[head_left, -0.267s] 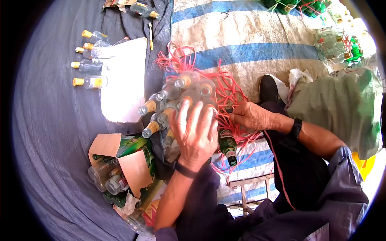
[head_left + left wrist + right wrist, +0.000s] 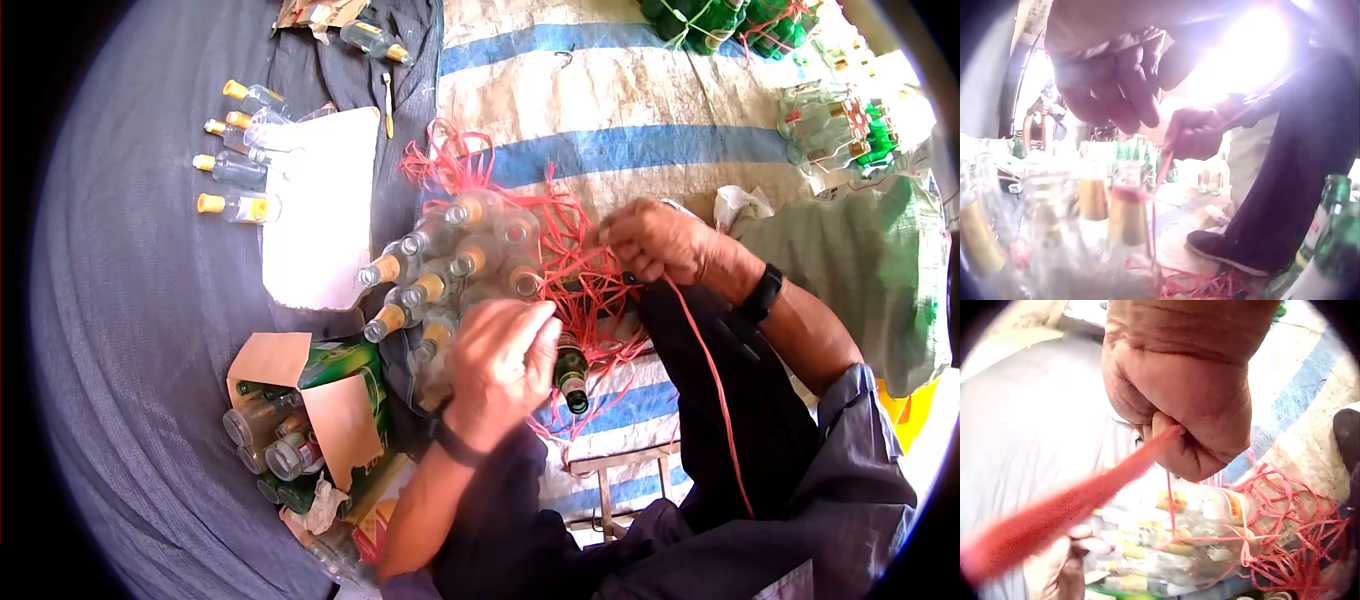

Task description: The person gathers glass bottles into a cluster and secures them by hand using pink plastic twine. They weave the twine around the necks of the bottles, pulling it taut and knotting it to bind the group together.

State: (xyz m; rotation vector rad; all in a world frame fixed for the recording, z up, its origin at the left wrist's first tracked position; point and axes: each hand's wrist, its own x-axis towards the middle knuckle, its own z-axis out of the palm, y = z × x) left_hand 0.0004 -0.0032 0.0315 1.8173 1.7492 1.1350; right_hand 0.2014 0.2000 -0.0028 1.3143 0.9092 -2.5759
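Note:
Clear glass bottles [image 2: 470, 255] with yellowish neck labels stand in a tight cluster. My right hand [image 2: 665, 240], up to the right of them, has its fingers curled round a red string [image 2: 712, 370]; in the right wrist view the string [image 2: 1085, 500] passes through the fist [image 2: 1179, 394]. A strand runs down from the right hand [image 2: 1194, 132] to a bottle neck [image 2: 1129, 203] in the left wrist view. My left hand [image 2: 497, 370] is by the cluster's near edge, blurred, its fingers loosely bent with nothing visible in them. Tangled red string [image 2: 590, 280] lies beside the bottles.
A dark green bottle [image 2: 571, 375] lies right of the left hand. At left are a white board [image 2: 320, 210], loose bottles [image 2: 240, 170] and an open carton [image 2: 340, 420] of glassware. A green sack [image 2: 850, 270] is at right, a small metal frame [image 2: 625, 460] in front.
My right hand has moved up and right, away from the bottles, pulling the string out. The left hand's fingers, spread over the bottles before, are now bent and nearer the cluster's lower edge.

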